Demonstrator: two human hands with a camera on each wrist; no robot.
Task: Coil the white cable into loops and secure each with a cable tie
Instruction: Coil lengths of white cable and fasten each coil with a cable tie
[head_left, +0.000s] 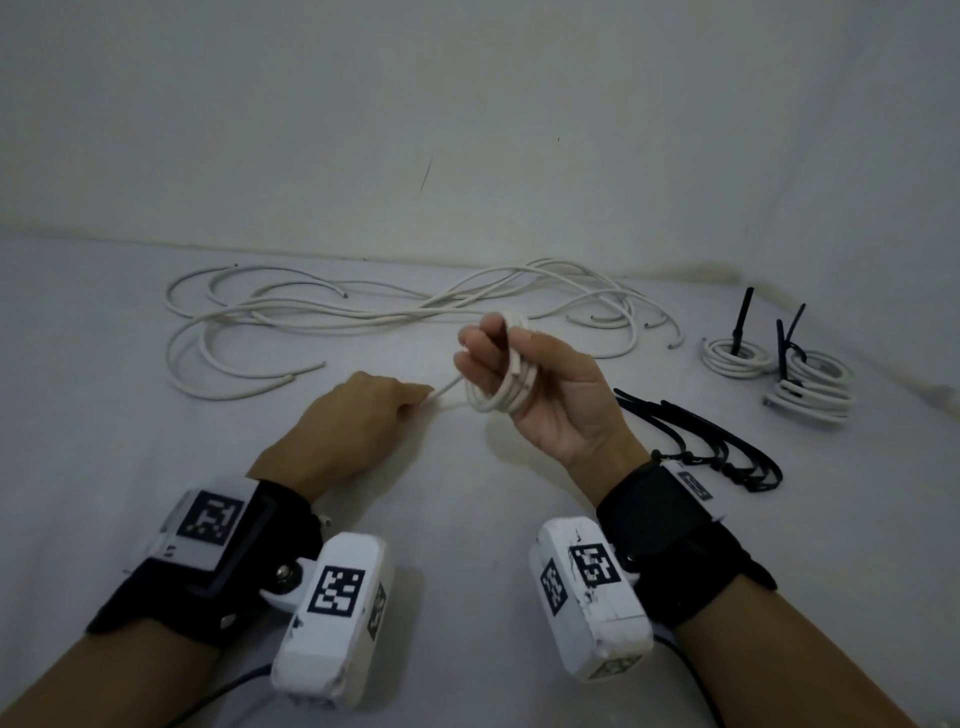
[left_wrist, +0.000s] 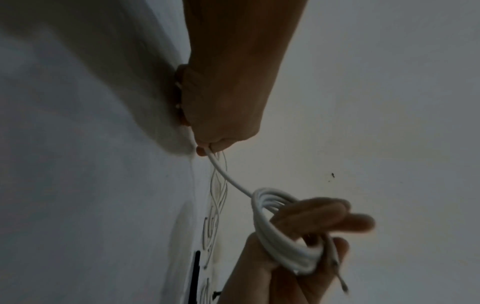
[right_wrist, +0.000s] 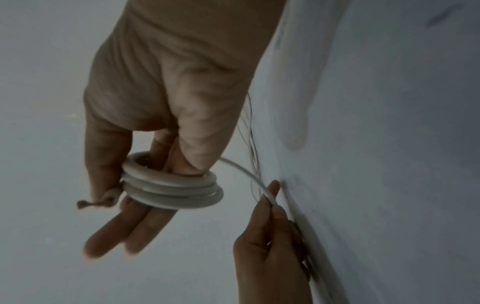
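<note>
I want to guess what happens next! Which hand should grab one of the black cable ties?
Probably the left hand. It only pinches the cable's loose tail, while the right hand carries the coil wound round its fingers. The cable ties lie nearer the right, though.

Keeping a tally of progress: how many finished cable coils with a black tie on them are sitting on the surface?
3, all at far right in the head view: one flat coil standing alone, and two stacked beside it, upper on lower. More could hide beneath the stack.
</note>
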